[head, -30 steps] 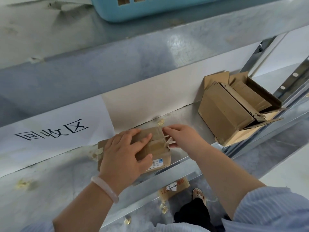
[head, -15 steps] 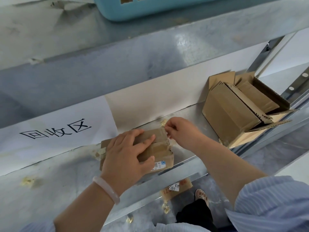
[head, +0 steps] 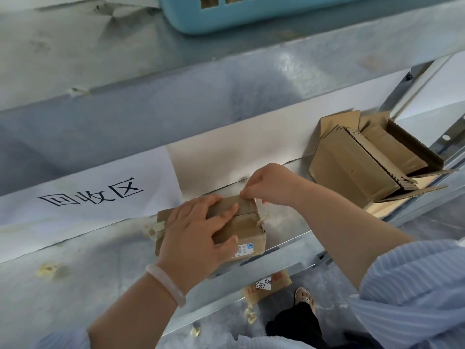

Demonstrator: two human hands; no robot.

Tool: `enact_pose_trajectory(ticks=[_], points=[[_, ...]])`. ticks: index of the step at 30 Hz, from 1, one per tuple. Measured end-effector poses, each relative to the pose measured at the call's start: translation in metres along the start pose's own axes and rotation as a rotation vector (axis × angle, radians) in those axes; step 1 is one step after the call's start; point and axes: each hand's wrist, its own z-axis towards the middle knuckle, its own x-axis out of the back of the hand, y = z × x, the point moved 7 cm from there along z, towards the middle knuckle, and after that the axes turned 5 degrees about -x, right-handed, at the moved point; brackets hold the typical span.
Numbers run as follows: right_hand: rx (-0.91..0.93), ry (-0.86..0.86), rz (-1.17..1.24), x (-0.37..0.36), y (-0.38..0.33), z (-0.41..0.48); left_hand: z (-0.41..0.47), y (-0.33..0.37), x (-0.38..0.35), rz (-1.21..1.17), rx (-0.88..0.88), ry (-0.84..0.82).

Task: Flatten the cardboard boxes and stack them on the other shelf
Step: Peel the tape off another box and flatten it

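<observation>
A small taped cardboard box [head: 247, 229] with a white label sits near the front edge of the metal shelf [head: 88, 268]. My left hand [head: 195, 234] lies on top of the box, fingers spread over the lid and thumb down its front side, holding it still. My right hand [head: 268, 183] is at the box's far right corner, fingertips pinching the tape there. A bigger open cardboard box [head: 352, 167] holding flattened cardboard stands at the right end of the same shelf.
A white paper sign [head: 93, 195] with black characters leans on the shelf's back panel. A blue plastic basket [head: 226, 13] sits on the shelf above. Another piece of cardboard [head: 270, 285] with a written label lies on the floor below, beside a sandalled foot [head: 304, 297].
My right hand moved from the box's near right side up to its far right corner and closed its fingertips on the tape. My left hand stayed pressed on the box.
</observation>
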Motion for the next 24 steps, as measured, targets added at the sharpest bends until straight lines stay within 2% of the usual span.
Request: enact_pose_trajectory(ticks=[12, 14, 16, 19, 24], points=[[0.026, 0.073, 0.101, -0.007, 0.003, 0.001, 0.0, 0.001, 0.002, 0.003, -0.026, 0.028], [-0.004, 0.068, 0.297, -0.006, 0.012, 0.0, -0.002, 0.002, 0.003, -0.01, -0.025, 0.037], [-0.076, -0.023, 0.495, -0.009, 0.023, -0.003, -0.005, 0.002, 0.002, -0.022, -0.022, 0.038], [-0.106, -0.122, 0.334, -0.013, 0.035, -0.008, -0.006, 0.004, 0.001, -0.02, -0.029, 0.038], [-0.001, -0.108, 0.256, -0.012, 0.038, -0.02, -0.005, -0.004, 0.008, -0.097, -0.083, 0.049]])
